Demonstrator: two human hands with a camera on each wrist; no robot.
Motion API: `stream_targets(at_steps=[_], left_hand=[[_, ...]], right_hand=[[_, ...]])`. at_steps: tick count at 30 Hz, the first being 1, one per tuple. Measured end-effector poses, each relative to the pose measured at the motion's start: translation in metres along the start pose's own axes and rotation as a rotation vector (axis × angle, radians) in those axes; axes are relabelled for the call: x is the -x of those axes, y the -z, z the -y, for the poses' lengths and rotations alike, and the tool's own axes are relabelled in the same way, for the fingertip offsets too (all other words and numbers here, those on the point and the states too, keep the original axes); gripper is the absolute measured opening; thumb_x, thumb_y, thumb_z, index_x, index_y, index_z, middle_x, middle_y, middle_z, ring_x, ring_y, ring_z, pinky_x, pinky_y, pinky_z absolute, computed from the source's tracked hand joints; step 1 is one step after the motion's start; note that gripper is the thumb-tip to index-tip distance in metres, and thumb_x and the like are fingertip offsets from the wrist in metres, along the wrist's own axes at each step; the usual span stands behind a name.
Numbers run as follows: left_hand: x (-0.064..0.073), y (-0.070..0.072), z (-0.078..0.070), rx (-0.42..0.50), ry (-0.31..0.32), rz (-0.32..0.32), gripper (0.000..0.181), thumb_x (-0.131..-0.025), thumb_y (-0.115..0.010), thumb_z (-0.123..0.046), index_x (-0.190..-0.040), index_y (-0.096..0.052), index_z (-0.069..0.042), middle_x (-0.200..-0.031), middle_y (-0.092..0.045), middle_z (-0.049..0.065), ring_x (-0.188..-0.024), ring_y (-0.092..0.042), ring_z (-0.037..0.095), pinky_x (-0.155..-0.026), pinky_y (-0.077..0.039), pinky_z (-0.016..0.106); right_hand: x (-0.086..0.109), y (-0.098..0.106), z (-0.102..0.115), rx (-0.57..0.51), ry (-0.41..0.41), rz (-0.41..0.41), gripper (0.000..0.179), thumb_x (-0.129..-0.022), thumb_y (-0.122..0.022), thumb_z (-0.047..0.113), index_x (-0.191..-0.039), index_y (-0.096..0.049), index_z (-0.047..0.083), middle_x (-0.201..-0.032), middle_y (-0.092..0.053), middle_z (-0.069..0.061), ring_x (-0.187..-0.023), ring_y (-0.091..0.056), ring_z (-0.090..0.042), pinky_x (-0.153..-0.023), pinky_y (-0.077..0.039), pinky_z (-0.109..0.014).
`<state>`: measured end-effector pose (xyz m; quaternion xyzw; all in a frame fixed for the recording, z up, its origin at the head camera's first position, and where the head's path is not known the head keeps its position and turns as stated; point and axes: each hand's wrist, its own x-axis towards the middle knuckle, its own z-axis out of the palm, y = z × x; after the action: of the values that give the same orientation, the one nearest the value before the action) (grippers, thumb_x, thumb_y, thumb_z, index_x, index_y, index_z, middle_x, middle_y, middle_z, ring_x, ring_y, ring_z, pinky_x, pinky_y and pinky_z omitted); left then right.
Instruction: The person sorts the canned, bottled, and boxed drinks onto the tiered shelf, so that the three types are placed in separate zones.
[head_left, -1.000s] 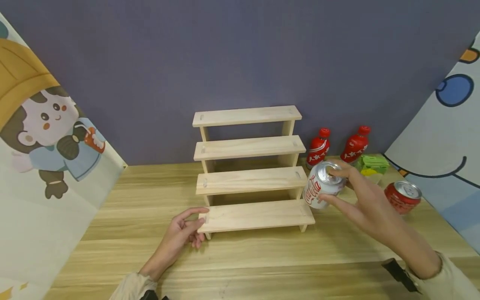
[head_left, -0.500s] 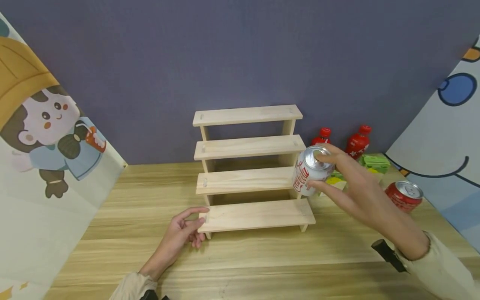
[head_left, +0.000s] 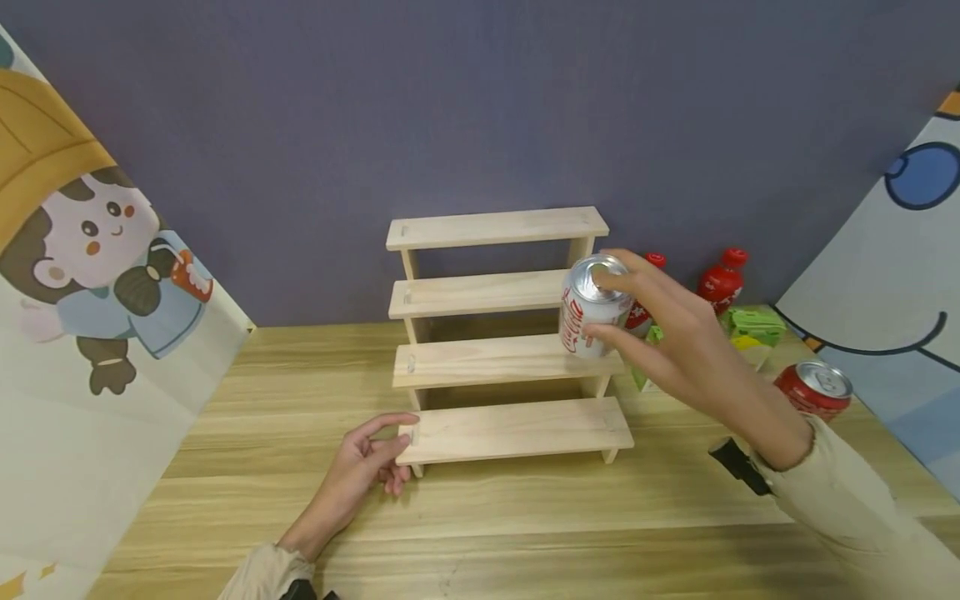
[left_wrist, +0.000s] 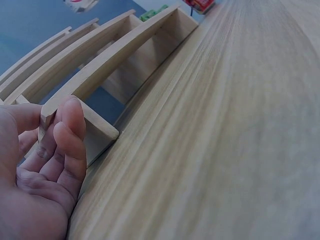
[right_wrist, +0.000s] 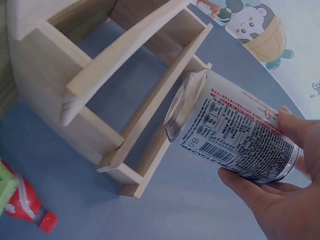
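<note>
A tiered wooden display rack [head_left: 510, 429] with several steps stands at the middle of the table, against the dark back wall. My left hand [head_left: 367, 457] pinches the left end of its lowest board; in the left wrist view the thumb and fingers [left_wrist: 70, 145] wrap that board's corner. My right hand [head_left: 675, 333] grips a white soda can [head_left: 588, 321] with red lettering by its upper part. The can hangs upright over the right end of the rack's middle steps. In the right wrist view, the can's bottom end [right_wrist: 185, 105] is apart from the boards.
Right of the rack stand red bottles [head_left: 722, 282], partly hidden by my right hand, and green-and-yellow cartons [head_left: 753, 327]. A red soda can [head_left: 813, 388] stands farther right on the wood-grain table [head_left: 525, 533]. Printed panels [head_left: 112, 275] close off both sides.
My right hand has carried the white can up and to the left, from beside the rack to over its right end. The left hand keeps its grip on the lowest board.
</note>
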<state>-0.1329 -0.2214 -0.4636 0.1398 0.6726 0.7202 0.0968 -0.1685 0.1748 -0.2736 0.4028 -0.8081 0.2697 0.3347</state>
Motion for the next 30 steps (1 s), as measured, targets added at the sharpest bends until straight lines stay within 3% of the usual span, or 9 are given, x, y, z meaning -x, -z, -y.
stream_targets(at_steps=[4,12,15,21,25,30], left_hand=[[-0.001,-0.001,-0.001,0.000,0.007,-0.006,0.040,-0.102,-0.057,-0.015,-0.138,-0.050,0.003,-0.067,-0.070,0.005,-0.052,-0.062,0.014,-0.046,-0.049,0.022],[-0.002,-0.001,0.000,0.008,0.005,-0.006,0.039,-0.102,-0.057,-0.014,-0.137,-0.051,0.002,-0.067,-0.070,0.005,-0.051,-0.062,0.013,-0.046,-0.049,0.021],[-0.002,-0.001,0.001,0.015,-0.012,0.004,0.038,-0.102,-0.056,-0.012,-0.137,-0.050,0.002,-0.067,-0.071,0.004,-0.052,-0.062,0.012,-0.046,-0.049,0.021],[-0.002,0.000,0.001,0.013,-0.022,0.010,0.038,-0.103,-0.055,-0.012,-0.137,-0.050,0.003,-0.068,-0.071,0.004,-0.052,-0.063,0.012,-0.046,-0.050,0.021],[-0.002,0.000,0.000,0.002,-0.005,0.003,0.039,-0.103,-0.056,-0.013,-0.137,-0.049,0.003,-0.067,-0.071,0.004,-0.053,-0.062,0.014,-0.046,-0.050,0.022],[-0.002,0.000,0.000,0.008,0.001,0.000,0.039,-0.103,-0.056,-0.014,-0.137,-0.050,0.003,-0.067,-0.071,0.004,-0.052,-0.062,0.014,-0.046,-0.050,0.022]], right_hand=[[-0.014,-0.005,0.001,-0.010,0.022,-0.030,0.056,-0.074,-0.085,-0.002,-0.125,-0.062,-0.002,-0.143,-0.053,-0.019,-0.122,-0.058,-0.032,-0.097,-0.043,-0.010],[-0.041,-0.018,-0.001,-0.069,0.079,-0.064,0.049,-0.078,-0.083,-0.001,-0.123,-0.062,-0.003,-0.142,-0.054,-0.020,-0.126,-0.056,-0.027,-0.086,-0.057,-0.039],[-0.051,-0.024,-0.001,-0.098,0.076,-0.074,0.048,-0.079,-0.083,0.000,-0.123,-0.062,-0.003,-0.141,-0.055,-0.019,-0.119,-0.059,-0.026,-0.084,-0.057,-0.039],[-0.071,-0.038,-0.004,-0.131,0.073,-0.099,0.050,-0.082,-0.082,0.005,-0.127,-0.060,-0.004,-0.139,-0.055,-0.019,-0.106,-0.063,-0.023,-0.091,-0.052,-0.040],[-0.087,-0.049,-0.007,-0.162,0.097,-0.112,0.049,-0.084,-0.080,0.007,-0.127,-0.060,-0.005,-0.137,-0.057,-0.019,-0.109,-0.063,-0.023,-0.094,-0.050,-0.042],[-0.109,-0.062,-0.008,-0.261,0.062,-0.104,0.045,-0.087,-0.077,0.009,-0.126,-0.058,-0.005,-0.135,-0.058,-0.013,-0.117,-0.060,-0.019,-0.096,-0.054,-0.034]])
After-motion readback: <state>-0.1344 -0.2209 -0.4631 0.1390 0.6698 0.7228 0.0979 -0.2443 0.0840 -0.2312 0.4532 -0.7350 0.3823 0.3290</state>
